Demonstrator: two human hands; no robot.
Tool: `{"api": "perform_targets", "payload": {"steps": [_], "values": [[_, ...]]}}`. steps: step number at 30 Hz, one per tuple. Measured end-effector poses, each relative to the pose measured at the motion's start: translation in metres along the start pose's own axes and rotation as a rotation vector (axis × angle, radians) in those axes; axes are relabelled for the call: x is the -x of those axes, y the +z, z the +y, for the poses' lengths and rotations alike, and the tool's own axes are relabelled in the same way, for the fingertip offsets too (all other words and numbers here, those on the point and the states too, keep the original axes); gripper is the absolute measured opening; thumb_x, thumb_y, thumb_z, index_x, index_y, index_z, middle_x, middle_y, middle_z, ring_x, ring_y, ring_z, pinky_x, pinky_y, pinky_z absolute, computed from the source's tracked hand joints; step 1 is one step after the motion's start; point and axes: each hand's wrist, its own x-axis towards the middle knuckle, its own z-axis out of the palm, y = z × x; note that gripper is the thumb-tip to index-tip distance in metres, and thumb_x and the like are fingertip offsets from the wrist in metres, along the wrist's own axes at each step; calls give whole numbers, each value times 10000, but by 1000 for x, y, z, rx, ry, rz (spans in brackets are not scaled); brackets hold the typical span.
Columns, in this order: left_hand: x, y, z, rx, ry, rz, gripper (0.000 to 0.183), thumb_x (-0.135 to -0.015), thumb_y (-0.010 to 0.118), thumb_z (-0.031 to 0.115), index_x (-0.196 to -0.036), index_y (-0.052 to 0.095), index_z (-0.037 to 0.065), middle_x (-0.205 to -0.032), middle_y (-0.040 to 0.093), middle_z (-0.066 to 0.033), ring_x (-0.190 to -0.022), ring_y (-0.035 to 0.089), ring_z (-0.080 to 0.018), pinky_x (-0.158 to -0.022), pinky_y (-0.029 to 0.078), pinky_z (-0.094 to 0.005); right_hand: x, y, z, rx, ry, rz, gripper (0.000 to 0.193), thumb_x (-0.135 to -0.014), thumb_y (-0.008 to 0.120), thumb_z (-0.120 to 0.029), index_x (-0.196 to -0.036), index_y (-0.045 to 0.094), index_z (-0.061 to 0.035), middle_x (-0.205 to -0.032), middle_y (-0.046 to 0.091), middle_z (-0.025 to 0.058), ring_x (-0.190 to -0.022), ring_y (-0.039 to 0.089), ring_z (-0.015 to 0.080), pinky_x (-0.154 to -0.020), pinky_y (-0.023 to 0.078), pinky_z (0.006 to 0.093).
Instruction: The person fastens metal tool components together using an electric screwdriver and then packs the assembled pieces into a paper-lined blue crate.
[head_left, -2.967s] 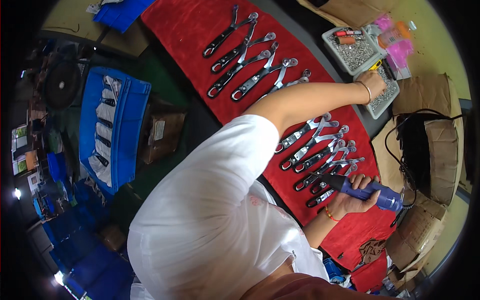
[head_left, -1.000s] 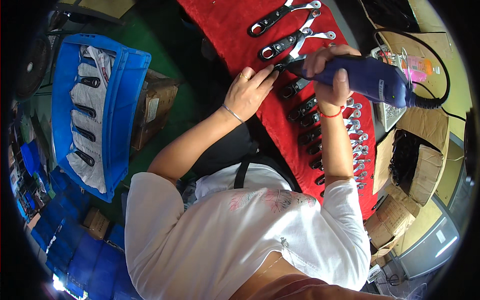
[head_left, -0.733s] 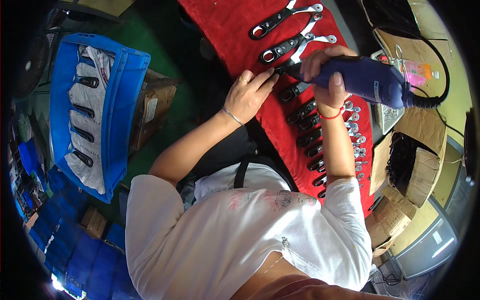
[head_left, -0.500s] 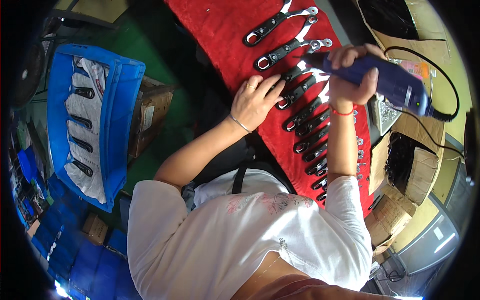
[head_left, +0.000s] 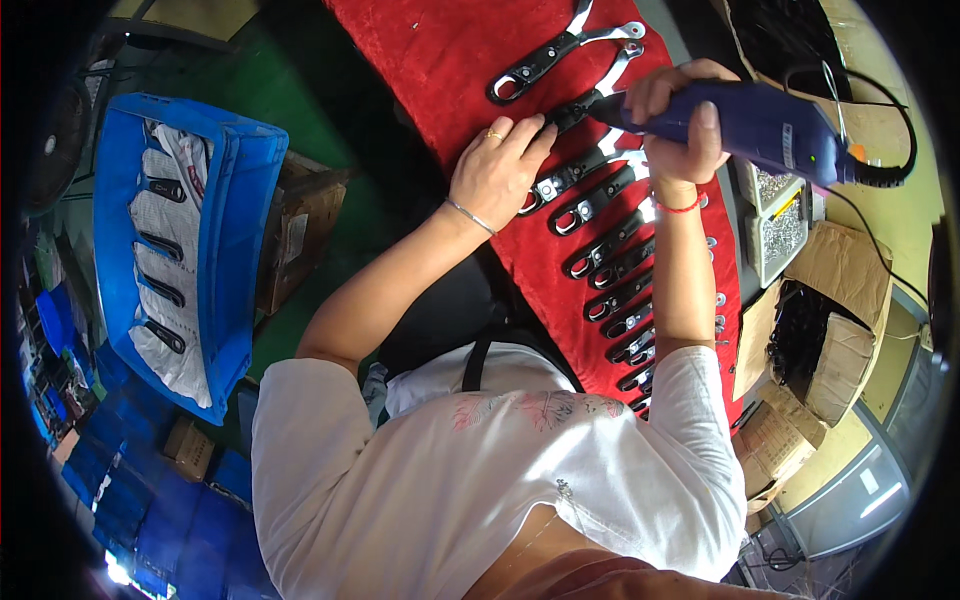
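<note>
My right hand (head_left: 690, 125) is wrapped round a purple electric screwdriver (head_left: 760, 128) with a black nose and a cord. Its nose points left and meets the black-handled metal tool (head_left: 574, 112) second from the far end of the row. My left hand (head_left: 497, 170) has its fingers closed over that tool's handle end, hiding the end; the thumb is out of sight. Closer to me on the red cloth (head_left: 430, 75) lie several more tools of this kind, with ring-shaped handle ends and bright metal arms. One such tool (head_left: 540, 68) lies beyond my left hand.
At the left stands a blue crate (head_left: 215, 270) holding black handles on pale cloth, beside a cardboard box (head_left: 300, 235). Trays of small metal parts (head_left: 778, 235) and an open carton (head_left: 850, 260) flank the right side. The screwdriver's cord (head_left: 912, 135) loops at the far right.
Both hands have shifted farther away along the row. The screwdriver's nose has come down to a tool's black body, and my left fingers now cover that tool's handle end.
</note>
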Motion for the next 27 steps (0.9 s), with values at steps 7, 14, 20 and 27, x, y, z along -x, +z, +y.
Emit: {"api": "perform_targets", "payload": {"steps": [7,14,20,27], "values": [[2,8,-6,-9,44,106,307,-737,558,60,-1033,632,24,-1086,582,-84,-848,532,-220,-737,498,-298,-5,6,-4,48,13,-36,422,-820,516,-294,-1091,425,16,-624,470,117,-515,473,203,-515,438,356],[4,6,-7,29,20,167,215,-717,676,103,-923,661,42,-1073,614,-57,-812,556,-192,-700,501,-284,13,26,-8,-60,18,-54,443,-838,478,-338,-1139,406,-21,-646,467,109,-530,477,204,-538,417,354],[5,9,-9,33,13,170,209,-715,676,107,-914,665,46,-1060,628,-55,-802,559,-190,-697,503,-277,11,26,-9,-69,60,-86,443,-841,488,-349,-1129,404,-22,-638,454,101,-528,470,198,-533,409,345],[3,4,-8,-4,17,162,190,-717,672,112,-896,668,48,-1048,635,-54,-795,559,-194,-686,504,-285,9,41,-9,-114,47,-145,458,-801,642,-334,-1036,434,0,-620,508,107,-516,510,192,-520,457,321]]}}
